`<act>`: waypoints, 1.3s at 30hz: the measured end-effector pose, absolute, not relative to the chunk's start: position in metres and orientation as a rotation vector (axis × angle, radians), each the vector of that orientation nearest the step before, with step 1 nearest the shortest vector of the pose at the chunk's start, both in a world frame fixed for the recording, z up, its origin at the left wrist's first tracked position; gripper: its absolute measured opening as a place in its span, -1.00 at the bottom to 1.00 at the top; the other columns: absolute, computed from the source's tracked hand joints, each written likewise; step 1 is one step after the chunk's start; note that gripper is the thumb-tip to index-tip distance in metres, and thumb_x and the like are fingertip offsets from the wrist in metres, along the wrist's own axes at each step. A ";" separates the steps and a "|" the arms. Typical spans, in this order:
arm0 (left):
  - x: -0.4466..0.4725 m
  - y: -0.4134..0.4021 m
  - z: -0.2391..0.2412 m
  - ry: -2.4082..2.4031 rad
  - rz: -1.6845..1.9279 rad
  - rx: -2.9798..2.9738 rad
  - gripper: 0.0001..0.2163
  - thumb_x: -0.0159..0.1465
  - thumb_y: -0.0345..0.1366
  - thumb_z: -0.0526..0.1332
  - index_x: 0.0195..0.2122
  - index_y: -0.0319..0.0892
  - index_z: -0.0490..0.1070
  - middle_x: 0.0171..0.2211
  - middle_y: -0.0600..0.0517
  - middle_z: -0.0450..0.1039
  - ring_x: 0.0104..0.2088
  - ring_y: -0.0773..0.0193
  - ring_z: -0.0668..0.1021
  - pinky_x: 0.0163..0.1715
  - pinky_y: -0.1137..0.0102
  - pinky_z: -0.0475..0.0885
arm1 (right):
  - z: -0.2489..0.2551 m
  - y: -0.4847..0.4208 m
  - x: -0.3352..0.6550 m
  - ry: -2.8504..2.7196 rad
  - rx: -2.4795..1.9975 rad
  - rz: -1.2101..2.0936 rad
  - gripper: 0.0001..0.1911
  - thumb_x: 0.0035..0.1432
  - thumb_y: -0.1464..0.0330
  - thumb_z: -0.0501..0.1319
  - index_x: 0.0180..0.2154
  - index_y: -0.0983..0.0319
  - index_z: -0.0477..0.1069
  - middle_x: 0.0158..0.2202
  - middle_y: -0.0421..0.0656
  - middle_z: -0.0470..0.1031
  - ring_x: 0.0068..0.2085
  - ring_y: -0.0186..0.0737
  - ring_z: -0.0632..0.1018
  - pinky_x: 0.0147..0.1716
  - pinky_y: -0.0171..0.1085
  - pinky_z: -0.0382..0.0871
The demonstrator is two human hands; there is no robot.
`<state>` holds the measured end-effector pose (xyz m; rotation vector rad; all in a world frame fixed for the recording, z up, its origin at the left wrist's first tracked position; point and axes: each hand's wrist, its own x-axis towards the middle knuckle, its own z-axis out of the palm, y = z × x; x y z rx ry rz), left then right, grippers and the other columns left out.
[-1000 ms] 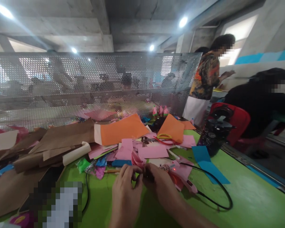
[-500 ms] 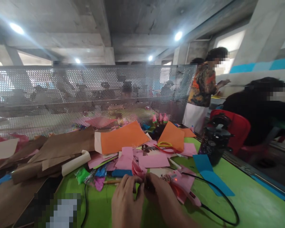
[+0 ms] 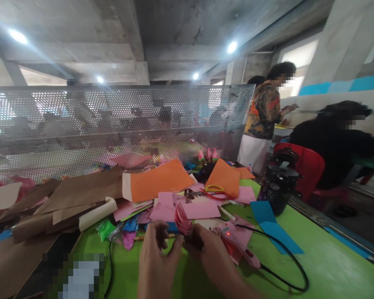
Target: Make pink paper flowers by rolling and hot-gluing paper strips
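A small pink folded-paper flower bud (image 3: pixel 182 220) stands upright between my hands, low over the green tabletop. My right hand (image 3: pixel 213 255) has its fingers closed round the base of the bud; the exact grip is partly hidden. At the bud's left is my left hand (image 3: pixel 158 259), its thumb stretched toward the base and apart from the curled fingers. Behind the left fingers lies a thin wooden stick (image 3: pixel 140 238). A pink corded tool (image 3: pixel 251 257) with a lit red light, perhaps a glue gun, rests right of my right hand.
Pink paper (image 3: pixel 202 209), orange sheets (image 3: pixel 158 180) and brown paper (image 3: pixel 87 187) pile up before a perforated metal screen (image 3: pixel 118 112). Scissors (image 3: pixel 216 190) lie on the pile. A dark jug (image 3: pixel 279 187) and blue paper (image 3: pixel 274 228) are at right. Two people are beyond.
The pink bud has risen and shows more clearly above my fingers. My left hand has shifted left, its thumb and fingers wider apart. The view has moved slightly.
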<state>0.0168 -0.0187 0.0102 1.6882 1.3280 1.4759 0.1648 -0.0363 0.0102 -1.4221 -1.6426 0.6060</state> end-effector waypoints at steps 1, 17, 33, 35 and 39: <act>0.015 -0.016 0.010 1.291 1.427 1.630 -0.70 0.08 -0.24 0.30 -0.18 -0.16 0.30 -0.38 0.05 0.43 -0.43 0.24 0.48 -0.43 0.38 0.36 | 0.015 -0.038 0.165 -1.645 -1.419 0.636 -0.91 0.04 0.48 0.19 -0.34 0.23 0.40 -0.43 -0.20 0.49 -0.39 -0.21 0.47 -0.41 -0.35 0.31; 0.021 -0.005 -0.006 0.686 1.202 1.137 -0.62 0.10 -0.17 0.36 -0.06 -0.13 0.44 -0.06 -0.08 0.54 -0.09 0.16 0.55 -0.04 0.33 0.40 | 0.033 -0.047 0.169 -1.733 -1.436 0.533 -0.81 0.06 0.47 0.25 -0.22 0.19 0.47 -0.27 -0.16 0.57 -0.32 -0.15 0.53 -0.32 -0.28 0.36; 0.027 -0.011 -0.011 0.521 1.165 1.021 -0.68 0.14 -0.22 0.35 -0.08 -0.11 0.42 -0.19 -0.01 0.50 -0.16 0.26 0.49 -0.13 0.41 0.37 | 0.035 -0.055 0.174 -1.880 -1.165 0.366 -0.69 0.25 0.47 0.12 -0.02 0.09 0.46 -0.18 -0.11 0.51 -0.17 -0.18 0.53 -0.20 -0.30 0.41; 0.027 -0.013 -0.009 0.522 1.150 1.028 -0.68 0.16 -0.22 0.34 -0.06 -0.09 0.40 -0.22 0.03 0.47 -0.17 0.29 0.47 -0.16 0.44 0.35 | 0.036 -0.054 0.174 -1.895 -1.180 0.344 -0.69 0.24 0.47 0.13 -0.02 0.10 0.46 -0.19 -0.11 0.52 -0.18 -0.17 0.53 -0.20 -0.29 0.41; 0.025 -0.014 -0.006 0.535 1.124 1.053 -0.71 0.16 -0.20 0.33 -0.10 -0.07 0.40 -0.31 0.09 0.40 -0.20 0.31 0.42 -0.20 0.47 0.30 | 0.035 -0.054 0.174 -1.925 -1.184 0.280 -0.68 0.23 0.49 0.13 -0.01 0.11 0.44 -0.17 -0.10 0.52 -0.17 -0.17 0.53 -0.20 -0.26 0.41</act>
